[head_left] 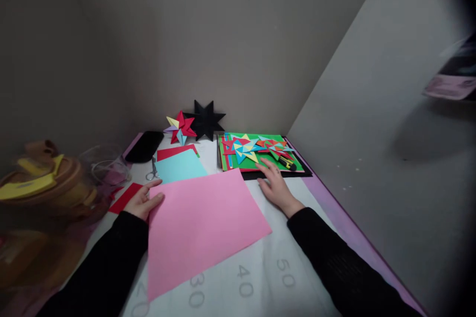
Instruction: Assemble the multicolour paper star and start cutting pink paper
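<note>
A large pink sheet of paper [208, 228] lies tilted across the table in front of me. My left hand [143, 201] has its upper left corner, thumb on top and some fingers out of sight beneath. To the right of the sheet, my right hand [273, 183] is open, fingers stretched toward a yellow and black box cutter [287, 163] and holding nothing. The cutter rests on a stack of coloured paper [267, 165], along with folded paper stars [243, 147]. Partly under the pink sheet is a light blue sheet [181, 164], with red paper [127, 198] near my left wrist.
Small scissors [152, 171] and a black phone-like slab [145, 147] lie at the back left. A red paper star [181, 128] and a black star [205, 120] stand near the wall. A blurred brown container with yellow pieces [48, 188] is at the left.
</note>
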Available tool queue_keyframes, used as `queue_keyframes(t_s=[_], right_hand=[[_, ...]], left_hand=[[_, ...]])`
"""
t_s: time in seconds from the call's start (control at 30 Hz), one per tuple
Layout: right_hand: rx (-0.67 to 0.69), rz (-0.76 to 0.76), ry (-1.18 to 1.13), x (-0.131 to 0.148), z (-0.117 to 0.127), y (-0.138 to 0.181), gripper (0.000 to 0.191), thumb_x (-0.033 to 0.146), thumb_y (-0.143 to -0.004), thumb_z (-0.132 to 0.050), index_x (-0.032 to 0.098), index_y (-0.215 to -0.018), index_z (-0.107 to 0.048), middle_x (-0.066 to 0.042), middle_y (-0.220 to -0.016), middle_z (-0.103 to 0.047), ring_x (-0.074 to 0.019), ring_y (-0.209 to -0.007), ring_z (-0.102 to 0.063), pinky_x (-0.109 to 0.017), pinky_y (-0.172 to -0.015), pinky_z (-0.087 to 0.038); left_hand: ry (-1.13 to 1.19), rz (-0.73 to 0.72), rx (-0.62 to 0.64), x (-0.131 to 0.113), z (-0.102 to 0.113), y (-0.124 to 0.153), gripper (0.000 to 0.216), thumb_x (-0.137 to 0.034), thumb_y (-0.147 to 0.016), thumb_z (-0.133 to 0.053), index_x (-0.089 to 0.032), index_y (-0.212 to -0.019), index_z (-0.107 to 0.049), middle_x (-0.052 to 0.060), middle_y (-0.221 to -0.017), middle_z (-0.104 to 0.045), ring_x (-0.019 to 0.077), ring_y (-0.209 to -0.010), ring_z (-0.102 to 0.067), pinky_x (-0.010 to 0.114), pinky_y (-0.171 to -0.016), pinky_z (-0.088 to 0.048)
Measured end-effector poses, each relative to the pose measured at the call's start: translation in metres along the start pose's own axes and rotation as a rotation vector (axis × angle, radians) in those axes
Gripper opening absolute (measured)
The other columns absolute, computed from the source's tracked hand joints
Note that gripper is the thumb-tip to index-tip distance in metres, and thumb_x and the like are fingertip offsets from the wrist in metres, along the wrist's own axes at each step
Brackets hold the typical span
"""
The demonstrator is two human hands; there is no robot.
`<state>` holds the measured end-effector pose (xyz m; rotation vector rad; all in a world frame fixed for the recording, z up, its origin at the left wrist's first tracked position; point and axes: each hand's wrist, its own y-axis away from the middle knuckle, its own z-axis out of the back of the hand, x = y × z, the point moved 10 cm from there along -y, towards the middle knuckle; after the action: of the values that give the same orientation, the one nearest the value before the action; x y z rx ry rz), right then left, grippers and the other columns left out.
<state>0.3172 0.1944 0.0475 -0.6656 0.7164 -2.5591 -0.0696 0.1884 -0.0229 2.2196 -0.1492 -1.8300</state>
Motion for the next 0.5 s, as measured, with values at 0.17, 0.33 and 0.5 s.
queue_keyframes(t_s=[0.17,0.33,0.5], right_hand=[[-0.121,-0.149,0.083,-0.033,0.014,-0.002,0.036,0.026,-0.089,-0.043,0.021,-0.121,-0.057,-0.014,-0.124,-0.056,-0.0282,-0.119,-0.047,-0.05,-0.1,-0.037],[-0.015,-0.144,0.202,-0.037,0.008,-0.018,0.029,0.036,-0.088,-0.048,0.021,-0.088,-0.072,-0.011,-0.135,-0.05,-0.0354,-0.134,-0.028,-0.057,-0.104,-0.026],[0.254,-0.041,0.285,-0.027,-0.025,-0.029,0.041,0.047,-0.083,-0.053,0.023,-0.114,-0.066,-0.007,-0.149,-0.034,-0.0367,-0.14,-0.012,-0.06,-0.107,-0.015]], left_hand=[[-0.025,-0.009,0.014,-0.001,-0.003,0.0,0.08,-0.028,-0.056,-0.081,-0.017,-0.127,-0.045,0.0,-0.062,-0.071,0.0196,-0.051,-0.068,0.028,-0.051,-0.055],[-0.03,-0.01,0.017,-0.002,-0.005,0.002,0.076,-0.029,-0.056,-0.08,-0.019,-0.123,-0.047,-0.003,-0.058,-0.068,0.0209,-0.052,-0.068,0.028,-0.05,-0.054],[-0.048,-0.01,0.019,-0.003,-0.008,0.003,0.077,-0.037,-0.054,-0.081,-0.02,-0.122,-0.046,-0.004,-0.055,-0.066,0.0184,-0.047,-0.065,0.027,-0.049,-0.053]])
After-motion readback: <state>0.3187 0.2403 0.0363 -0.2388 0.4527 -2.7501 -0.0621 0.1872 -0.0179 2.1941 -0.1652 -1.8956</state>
